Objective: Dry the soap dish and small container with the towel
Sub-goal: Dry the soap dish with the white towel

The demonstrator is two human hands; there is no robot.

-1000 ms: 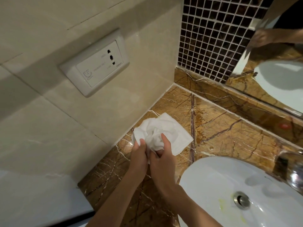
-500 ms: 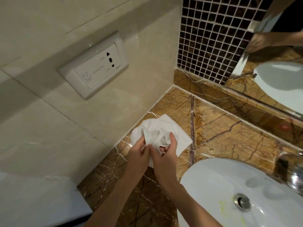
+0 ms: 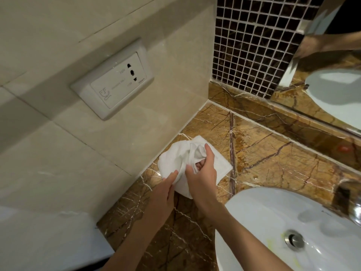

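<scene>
Head view: both hands bunch towel (image 3: 175,163); left hand (image 3: 166,192) pinches edge, right hand (image 3: 203,173) grips folds. Wiping step likely; whatever's wrapped inside hidden. Next: turn it.

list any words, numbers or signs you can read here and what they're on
Wall socket plate: a shaver symbol at its lower left, clear enough to make out.
Same plate: a few lines of small grey print beside the socket holes, too blurred to read.
Same plate: a tiny mark at its lower right corner, too small to read.
Towel, sink, counter: no writing visible.
</scene>
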